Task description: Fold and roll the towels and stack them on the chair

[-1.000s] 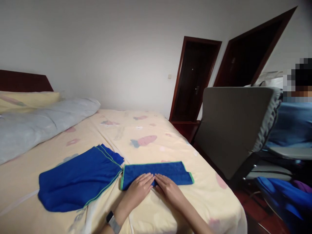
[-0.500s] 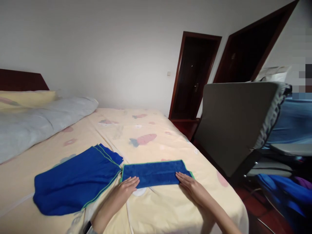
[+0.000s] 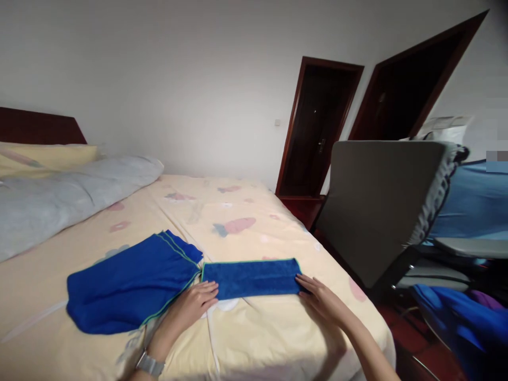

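A blue towel folded into a long strip (image 3: 254, 277) lies flat on the yellow patterned bed sheet (image 3: 246, 338). My left hand (image 3: 190, 306) rests flat with fingers stretched out, its fingertips at the strip's near left corner. My right hand (image 3: 323, 297) lies flat too, fingers apart, touching the strip's right end. A watch sits on my left wrist. A second blue towel with green edging (image 3: 130, 283) lies loosely folded to the left, its corner against the strip.
A grey quilt (image 3: 59, 201) and a yellow pillow (image 3: 43, 156) lie at the head of the bed. A grey chair back (image 3: 377, 206) stands close to the bed's right edge. Blue cloth (image 3: 460, 323) sits low right, and a person in blue sits beyond the chair.
My hands slid apart from the strip's middle to its two ends, smoothing it. The right end of the strip now looks tucked shorter.
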A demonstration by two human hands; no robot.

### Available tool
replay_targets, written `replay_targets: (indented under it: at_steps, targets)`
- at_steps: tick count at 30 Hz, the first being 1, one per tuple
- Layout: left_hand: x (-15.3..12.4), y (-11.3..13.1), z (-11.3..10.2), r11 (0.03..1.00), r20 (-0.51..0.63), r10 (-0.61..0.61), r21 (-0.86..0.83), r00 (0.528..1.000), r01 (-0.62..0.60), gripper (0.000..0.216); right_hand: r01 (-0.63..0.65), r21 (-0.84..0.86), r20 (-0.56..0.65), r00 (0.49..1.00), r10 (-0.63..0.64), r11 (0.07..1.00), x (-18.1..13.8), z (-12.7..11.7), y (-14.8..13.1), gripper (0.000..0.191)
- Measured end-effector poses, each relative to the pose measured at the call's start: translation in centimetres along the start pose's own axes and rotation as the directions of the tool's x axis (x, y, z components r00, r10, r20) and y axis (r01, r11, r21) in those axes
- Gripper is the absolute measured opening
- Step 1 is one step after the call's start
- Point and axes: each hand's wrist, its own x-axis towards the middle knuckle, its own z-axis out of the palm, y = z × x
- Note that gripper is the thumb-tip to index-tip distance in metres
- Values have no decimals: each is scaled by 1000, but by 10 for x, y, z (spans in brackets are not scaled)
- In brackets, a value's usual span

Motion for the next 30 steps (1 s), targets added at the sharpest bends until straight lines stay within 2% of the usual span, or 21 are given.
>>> replay_targets:
  at_steps: [4,7,9,11,13,17,19,21,25,30]
  targets:
    - [27,25,6,992,-67,121,52,990,-118,33,119,-69,-54,991,-122,991,21,16,-60,58]
    - [50,48,26,977,-52,205,78,977,-201,42,251,-34,-21,967,-252,967,44,45,-108,55]
    - [56,54,40,971,-33,213,118,976,-208,48,302,-19,-4,953,-302,953,53,61,-121,54]
    - [53,51,48,961,5,222,169,975,-219,48,312,-37,-26,949,-313,949,53,68,-113,56]
    - [45,41,49,952,44,223,204,974,-227,49,285,-77,-56,955,-290,955,45,65,-87,57]
    - [22,17,31,961,69,178,200,982,-189,50,148,-137,-53,986,-156,979,20,45,-22,58]
    - [13,9,19,971,78,139,185,987,-152,50,89,-146,-40,995,-95,985,12,38,-2,58]
    - [7,5,10,980,81,101,161,992,-113,49,57,-134,-25,998,-61,989,8,34,6,59]
    - [4,2,1,995,82,60,74,995,-66,46,42,-68,12,999,-42,997,10,24,-2,61]
    - [5,-2,-1,1000,78,0,-1,997,0,41,22,-48,-43,999,-24,999,10,8,-10,51]
